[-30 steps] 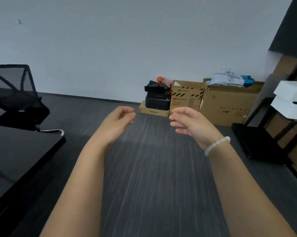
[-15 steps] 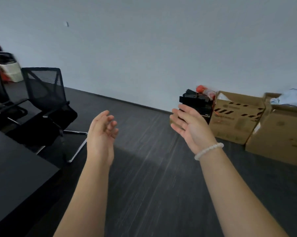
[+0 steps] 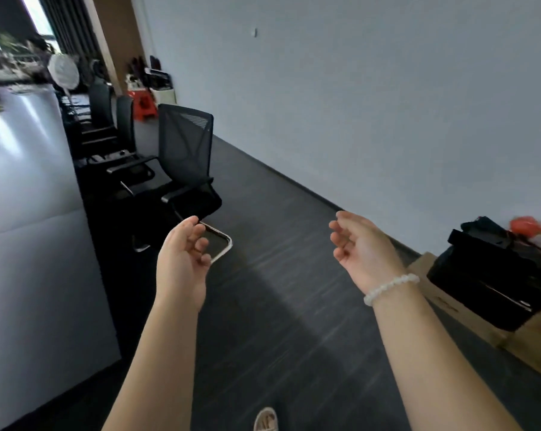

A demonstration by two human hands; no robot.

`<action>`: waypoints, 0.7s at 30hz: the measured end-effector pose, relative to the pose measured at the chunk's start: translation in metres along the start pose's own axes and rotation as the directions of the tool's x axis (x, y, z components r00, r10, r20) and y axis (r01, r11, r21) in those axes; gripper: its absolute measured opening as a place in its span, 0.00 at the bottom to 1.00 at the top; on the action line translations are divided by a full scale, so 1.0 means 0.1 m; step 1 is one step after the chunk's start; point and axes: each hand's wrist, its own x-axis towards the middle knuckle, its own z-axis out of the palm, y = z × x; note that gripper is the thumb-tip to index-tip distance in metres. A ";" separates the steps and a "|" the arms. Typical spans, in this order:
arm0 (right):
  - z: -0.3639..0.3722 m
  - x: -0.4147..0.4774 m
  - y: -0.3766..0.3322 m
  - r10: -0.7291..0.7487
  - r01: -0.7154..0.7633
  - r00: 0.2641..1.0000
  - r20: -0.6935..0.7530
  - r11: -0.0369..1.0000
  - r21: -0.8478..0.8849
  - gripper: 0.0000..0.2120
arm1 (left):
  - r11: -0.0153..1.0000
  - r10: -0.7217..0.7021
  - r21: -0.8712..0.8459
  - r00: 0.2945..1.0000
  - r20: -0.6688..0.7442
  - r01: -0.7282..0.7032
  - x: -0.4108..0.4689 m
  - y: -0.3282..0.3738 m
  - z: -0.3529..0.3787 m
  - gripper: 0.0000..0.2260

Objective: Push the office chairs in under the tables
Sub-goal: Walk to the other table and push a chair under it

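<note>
A black mesh-backed office chair [image 3: 185, 157] with a chrome sled base stands beside the long glossy table [image 3: 29, 228] at the left, its seat partly out from the table's edge. Two more dark chairs [image 3: 107, 119] line the same table further back. My left hand [image 3: 182, 259] is raised in front of the near chair's base, fingers loosely curled and holding nothing. My right hand [image 3: 362, 247], with a white bead bracelet on the wrist, hovers over the floor to the right, fingers apart and empty. Neither hand touches a chair.
A black case [image 3: 493, 275] sits on cardboard boxes [image 3: 537, 340] against the white wall at the right. A white fan [image 3: 64, 73], a red stool [image 3: 144, 105] and clutter stand at the far end. Dark floor runs between table and wall. A shoe tip [image 3: 265, 419] shows below.
The view has swung left, bringing the table's length and the row of chairs into sight. The boxes slid to the right edge. Both hands stay raised and empty, fingers curling more.
</note>
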 end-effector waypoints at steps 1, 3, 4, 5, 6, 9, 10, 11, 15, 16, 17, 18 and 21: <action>0.09 0.25 -0.02 0.000 0.000 1.000 0.027 1.000 -0.011 0.05 | 1.000 0.011 -0.006 1.000 -0.008 -0.011 0.23 -0.02 0.07 0.04; 0.28 0.77 -0.11 0.006 -0.004 0.998 0.060 0.999 -0.044 0.05 | 1.000 0.017 0.006 0.999 -0.027 -0.017 0.73 -0.05 0.28 0.05; 0.37 1.04 -0.19 0.015 -0.011 0.998 0.066 0.998 -0.061 0.06 | 1.000 0.013 0.028 0.999 -0.033 -0.012 1.00 -0.06 0.41 0.06; 0.44 1.26 -0.26 0.017 -0.011 0.997 0.077 0.997 -0.073 0.06 | 0.998 0.019 0.063 0.999 -0.034 -0.017 1.21 -0.06 0.53 0.07; 0.52 1.49 -0.35 0.006 0.001 0.995 0.097 0.997 -0.077 0.06 | 0.993 0.037 0.109 0.999 -0.026 -0.034 1.42 -0.06 0.66 0.08; 0.70 2.14 -0.55 -0.054 0.061 0.993 0.107 0.996 -0.061 0.08 | 0.958 0.114 0.261 0.993 0.037 -0.120 1.98 -0.09 1.05 0.08; 0.74 2.34 -0.56 -0.056 0.064 0.993 0.108 0.996 -0.069 0.08 | 0.942 0.122 0.309 0.991 0.059 -0.134 2.13 -0.13 1.16 0.08; 0.76 2.54 -0.55 -0.041 0.051 0.993 0.115 0.995 -0.082 0.09 | 0.926 0.114 0.352 0.991 0.075 -0.133 2.28 -0.18 1.25 0.07; 0.78 3.32 -0.43 0.064 -0.036 0.984 0.166 0.985 -0.168 0.13 | 0.906 -0.047 0.423 0.994 0.103 -0.001 2.89 -0.44 1.51 0.08; 0.78 3.55 -0.42 0.075 -0.045 0.982 0.174 0.984 -0.174 0.14 | 0.897 -0.082 0.440 0.992 0.096 0.032 3.07 -0.51 1.59 0.08; 0.80 3.78 -0.43 0.079 -0.047 0.980 0.185 0.984 -0.173 0.14 | 0.891 -0.103 0.451 0.991 0.089 0.052 3.23 -0.57 1.67 0.09; 0.82 4.00 -0.46 0.079 -0.045 0.976 0.202 0.985 -0.166 0.14 | 0.891 -0.105 0.451 0.991 0.086 0.056 3.40 -0.63 1.77 0.09; 0.89 4.83 -0.61 0.072 -0.039 0.964 0.257 0.991 -0.130 0.10 | 0.915 -0.044 0.404 0.997 0.057 0.017 4.01 -0.81 2.15 0.10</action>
